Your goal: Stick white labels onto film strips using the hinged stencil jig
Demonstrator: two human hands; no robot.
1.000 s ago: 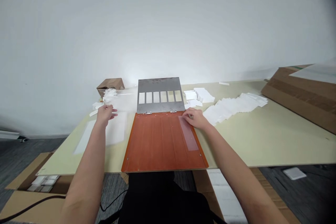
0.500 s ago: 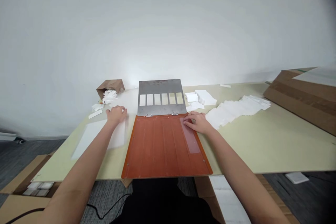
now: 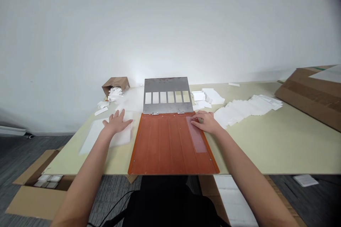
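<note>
Low on the left stood an open cardboard box [image 3: 34,198] holding small white packets [image 3: 48,181]. Up on the far left of the pale cream tabletop [image 3: 266,149], a brown paper bag [image 3: 115,83] lay tipped on its side, white offcuts [image 3: 114,94] spilling from its mouth.

Nearer, a thin, translucent white sheet [image 3: 96,132] lay flat on the table. The person's left hand [image 3: 116,122] was open above it, its fingers spread wide and apart; the hand lay over the sheet, though I could not tell how firmly it touched.

At the centre lay a ribbed, orange-red rectangular board [image 3: 165,145], joined by small hinges along its far edge to a dull grey steel plate [image 3: 166,87] cut with six upright rectangular windows. On the board's right side lay a long, frosted, translucent strip [image 3: 197,136], running lengthwise and smooth against the ribbing. The person's right hand [image 3: 207,122] rested on the strip's far end, fingers lightly curled; whether it gripped the strip or merely pressed down, I could not tell.

Further right, overlapping white paper sheets [image 3: 246,110] fanned across the table, beside a brown corrugated carton [image 3: 306,94].
</note>
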